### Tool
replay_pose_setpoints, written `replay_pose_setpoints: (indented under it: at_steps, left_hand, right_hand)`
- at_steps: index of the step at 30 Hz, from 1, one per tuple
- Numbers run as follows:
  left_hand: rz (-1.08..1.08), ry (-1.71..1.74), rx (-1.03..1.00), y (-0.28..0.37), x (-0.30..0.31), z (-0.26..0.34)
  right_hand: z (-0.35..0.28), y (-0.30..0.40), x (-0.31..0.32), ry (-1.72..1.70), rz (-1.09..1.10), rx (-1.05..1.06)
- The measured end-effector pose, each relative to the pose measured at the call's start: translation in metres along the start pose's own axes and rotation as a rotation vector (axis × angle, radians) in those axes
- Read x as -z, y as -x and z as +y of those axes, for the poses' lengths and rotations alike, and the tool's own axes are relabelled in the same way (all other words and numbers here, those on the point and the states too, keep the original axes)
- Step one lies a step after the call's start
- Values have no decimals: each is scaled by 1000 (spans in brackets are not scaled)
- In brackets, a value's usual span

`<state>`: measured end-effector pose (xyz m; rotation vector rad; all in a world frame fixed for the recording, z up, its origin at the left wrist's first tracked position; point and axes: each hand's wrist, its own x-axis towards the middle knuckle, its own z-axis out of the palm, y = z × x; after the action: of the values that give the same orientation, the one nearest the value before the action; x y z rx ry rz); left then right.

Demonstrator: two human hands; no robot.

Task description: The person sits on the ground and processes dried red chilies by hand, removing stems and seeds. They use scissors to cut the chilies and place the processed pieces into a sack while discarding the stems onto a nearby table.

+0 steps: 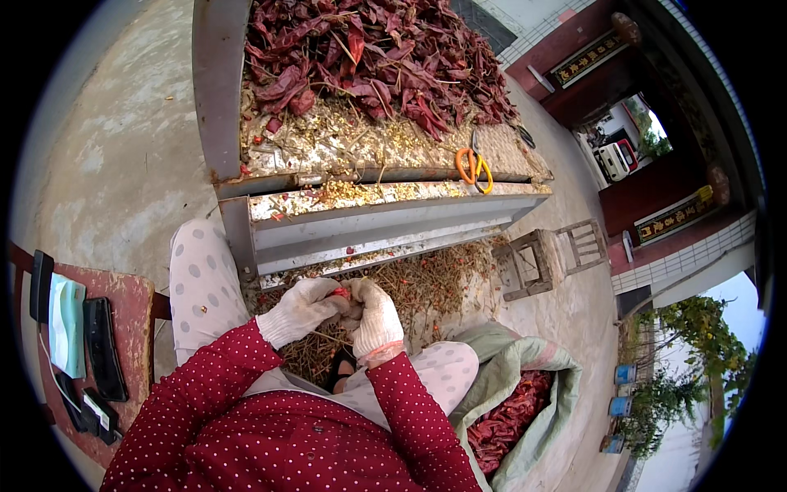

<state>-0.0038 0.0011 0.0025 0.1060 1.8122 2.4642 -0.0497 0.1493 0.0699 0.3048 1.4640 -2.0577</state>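
Observation:
My left hand (305,312), in a white knit work glove, is closed on a red dried chili pepper (340,293). My right hand (372,315), gloved the same way, meets it fingertip to fingertip at the pepper's other side; its fingers partly hide the pepper. Both hands are over my lap, just short of the front edge of a metal truck bed (375,212). A large heap of dried red chili peppers (369,61) covers the far part of the bed. Scissors with orange and yellow handles (474,169) lie at the bed's front edge, among scattered yellow seeds (344,192).
At my right, an open green woven sack (562,369) holds dried peppers (510,421). Stems and debris (424,286) litter the ground under the bed. A small wooden stool (525,264) stands beyond. On my left, a worn red wooden seat (138,307) carries a tissue pack (66,326) and dark cases.

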Motion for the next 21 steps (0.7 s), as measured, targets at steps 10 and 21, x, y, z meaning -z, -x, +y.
replay_pose_setpoints:
  at_steps: [10,21]
  left_hand:
    - [13,8,-23,5,3,-3]
    - [-20,77,-41,3,5,-11]
  right_hand:
    - [-3,2,-6,-94,58,-193]
    - [-9,-7,10,-22,11,-58]
